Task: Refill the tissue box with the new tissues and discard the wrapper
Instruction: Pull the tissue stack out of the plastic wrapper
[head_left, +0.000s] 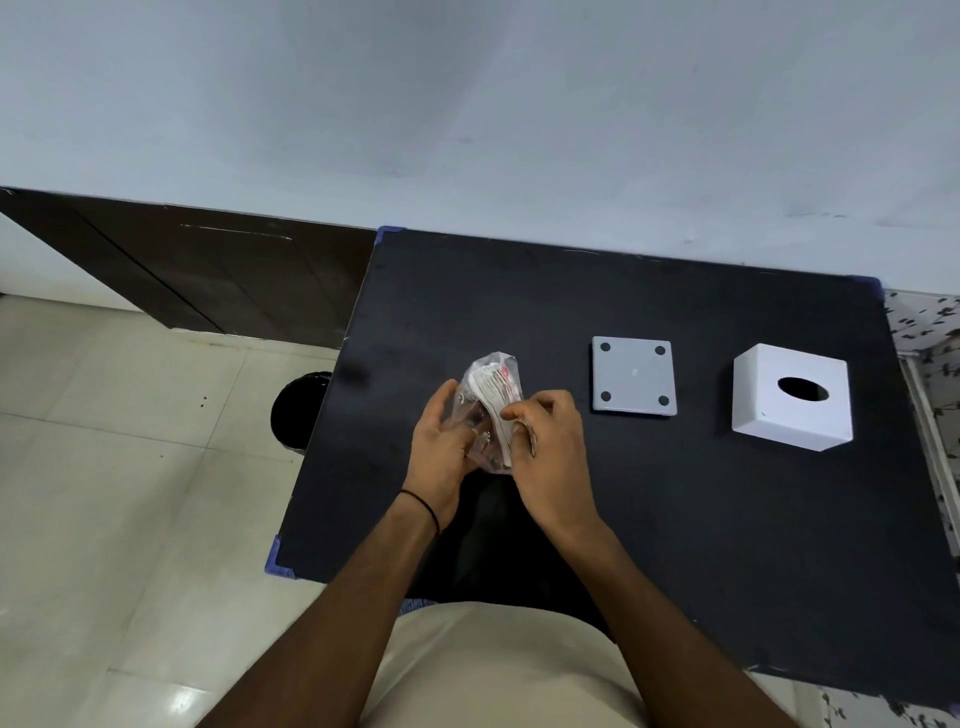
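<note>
A clear plastic wrapper (480, 384) with red print holds a stack of white tissues (496, 410), raised a little over the black table (649, 519). My left hand (441, 457) grips the wrapper's left side. My right hand (550, 457) pinches the tissue stack at its right edge. The white tissue box cover (792, 402), with an oval hole on top, stands at the right. Its grey base plate (634, 375), with dark pads at the corners, lies flat between the cover and my hands.
A black round bin (296, 410) stands on the tiled floor just left of the table. A dark wooden cabinet (208, 270) runs along the wall behind it. A patterned cloth (930, 353) shows past the table's right edge.
</note>
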